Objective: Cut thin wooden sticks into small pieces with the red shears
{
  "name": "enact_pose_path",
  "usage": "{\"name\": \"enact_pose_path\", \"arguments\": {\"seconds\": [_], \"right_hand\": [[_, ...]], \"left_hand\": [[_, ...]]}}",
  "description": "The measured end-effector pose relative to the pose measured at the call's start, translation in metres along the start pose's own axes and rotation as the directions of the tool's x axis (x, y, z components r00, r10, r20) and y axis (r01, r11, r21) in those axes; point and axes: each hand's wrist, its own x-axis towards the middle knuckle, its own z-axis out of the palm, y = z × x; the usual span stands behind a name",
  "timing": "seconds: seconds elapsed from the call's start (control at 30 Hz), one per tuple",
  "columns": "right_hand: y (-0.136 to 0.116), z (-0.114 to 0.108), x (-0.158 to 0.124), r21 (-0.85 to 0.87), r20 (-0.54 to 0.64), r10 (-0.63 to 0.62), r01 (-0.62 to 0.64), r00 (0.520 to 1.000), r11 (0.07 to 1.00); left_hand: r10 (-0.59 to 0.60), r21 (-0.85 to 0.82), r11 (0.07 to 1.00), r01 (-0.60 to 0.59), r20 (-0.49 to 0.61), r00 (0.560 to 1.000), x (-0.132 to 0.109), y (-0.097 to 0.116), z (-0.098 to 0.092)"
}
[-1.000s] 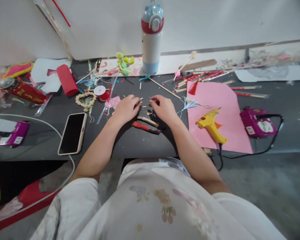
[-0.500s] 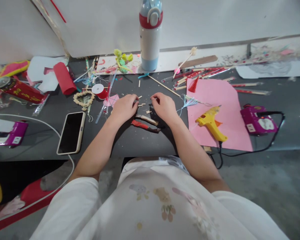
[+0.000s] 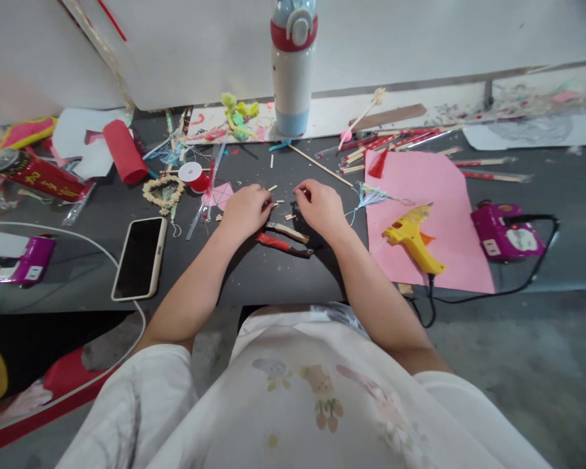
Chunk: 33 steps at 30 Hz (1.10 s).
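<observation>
My left hand (image 3: 247,210) rests on the dark table with its fingers curled together beside several short cut wooden stick pieces (image 3: 289,217). Its fingertips hide whatever they may be gripping. Across a small gap, my right hand (image 3: 321,208) is closed too, thumb against forefinger; no object can be made out in it. Between my wrists lie pliers (image 3: 283,241) with worn red and pale handles. One longer thin stick (image 3: 320,165) slants behind my right hand, close to a light-blue tassel (image 3: 371,195).
A white bottle (image 3: 293,85) stands at the back. On the right, a yellow glue gun (image 3: 413,238) lies on pink paper (image 3: 449,195), its cord running past a purple box (image 3: 508,231). To the left are a phone (image 3: 140,258), a red thread spool (image 3: 195,177) and a can (image 3: 41,176).
My left hand has shifted slightly to the right, its fingers closer in over the small stick pieces. My right hand stays nearly still, and the pliers lie where they were.
</observation>
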Motion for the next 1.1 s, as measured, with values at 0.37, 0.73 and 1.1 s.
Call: {"name": "enact_pose_path", "arguments": {"seconds": [0.37,0.73,1.1], "right_hand": [[-0.0022,-0.0006,-0.0010,-0.023,0.016,0.001,-0.001,1.000,1.000],[-0.0006,0.0025,-0.0004,-0.037,0.019,-0.012,0.012,1.000,0.999],[-0.0027,0.0017,-0.0006,-0.043,0.019,-0.003,0.004,1.000,0.999]], "left_hand": [[0.020,-0.042,0.999,-0.020,0.022,1.000,0.0015,0.0002,-0.0004],[0.009,-0.070,0.998,-0.007,0.030,1.000,0.0014,-0.0003,-0.0022],[0.010,-0.171,0.985,-0.013,-0.018,1.000,0.0047,-0.0035,0.0045]]}}
